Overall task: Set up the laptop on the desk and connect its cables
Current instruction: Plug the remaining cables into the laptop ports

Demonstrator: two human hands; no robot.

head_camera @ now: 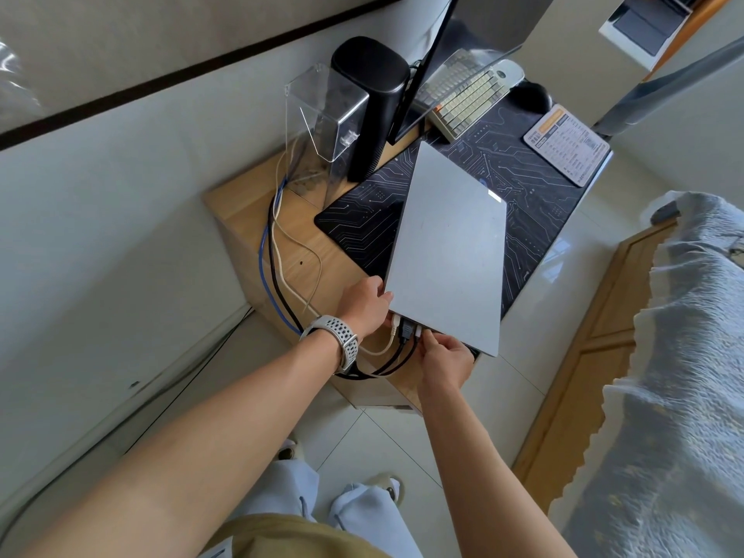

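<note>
My closed silver laptop (pixel 451 243) lies on the circuit-print desk mat (pixel 362 223), its near edge overhanging the wooden desk (pixel 249 203). My left hand (pixel 364 304) grips the near left corner to steady it. My right hand (pixel 445 356) pinches a white plug (pixel 418 331) at the near edge, beside a black plug (pixel 406 329) and a white cable (pixel 382 348). I should push straight in, without wiggling, bracing the corner.
</note>
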